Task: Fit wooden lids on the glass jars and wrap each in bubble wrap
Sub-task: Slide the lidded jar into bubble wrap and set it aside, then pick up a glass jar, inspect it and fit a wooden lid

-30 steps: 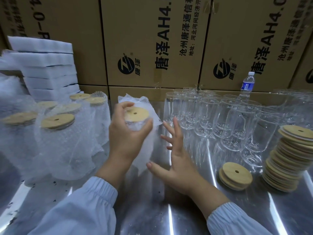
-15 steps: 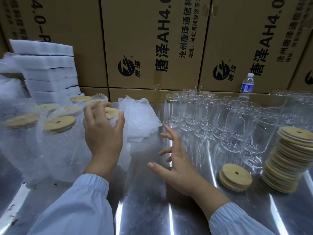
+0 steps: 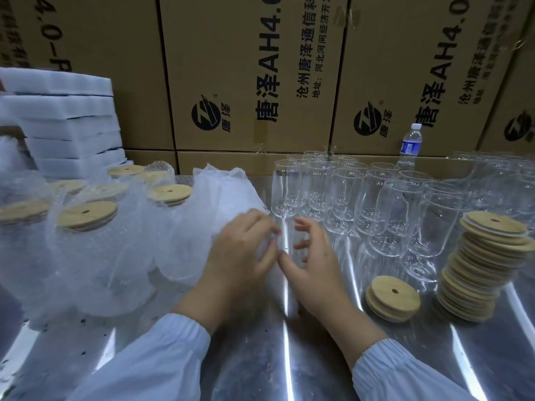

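**Between jars: 1 wrapped jar parked, next sheet being picked up**

Setting: steel table (image 3: 260, 357), shiny and streaked with reflections, printed cartons (image 3: 246, 68) stacked along the back. White foam sheets (image 3: 63, 125) are piled far out beyond the left hand.

Hands: the left hand (image 3: 240, 256) has its fingers curled onto the near edge of the bubble wrap (image 3: 231, 192), which lies just beyond its knuckles. The right hand (image 3: 315, 264) is close beside it, fingers loosely bent and parted, gripping nothing that I can make out. The 2 hands nearly meet at the fingertips.

Task items: wrapped jars (image 3: 95, 256) with wooden lids stand in a cluster left of the left hand. Bare glass jars (image 3: 385, 215) stand beyond and right of the right hand. The lid stack (image 3: 489, 256) is well right, with a short lid pile (image 3: 393, 296) nearer.

Step (judgement): start of a new cycle — freeing 1 sheet. The next move calls for peeling a single layer clear, then the right hand reaching for a bare jar and a lid.

Change: 1.0 s ago the left hand held a wrapped, lidded jar upright; 0.5 s ago it was setting it into the cluster. That jar (image 3: 170, 204) now stands there alone — the left hand has returned to the wrap and the right has closed in toward it.
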